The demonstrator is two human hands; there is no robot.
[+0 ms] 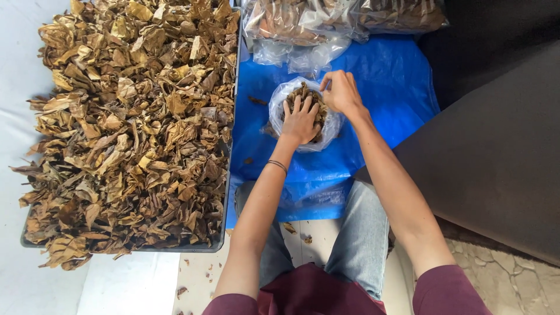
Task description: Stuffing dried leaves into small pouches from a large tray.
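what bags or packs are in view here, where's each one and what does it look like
Open clear plastic bag: centre of the blue tarp, rounded, part full of brown dried leaves; left hand presses inside, right hand grips its rim.
Filled clear bags: top edge, bulging with brown leaves.
Empty clear bags: just below those, crumpled.
No labels, signs or screens.

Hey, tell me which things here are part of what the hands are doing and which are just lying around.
In use:
- left hand, pressing dried leaves into the clear plastic bag
- right hand, holding the bag's rim
- tray of dried leaves
- blue tarp under the bag

Lying about:
- filled bags at the top
- leaf crumbs on the floor
- dark mat
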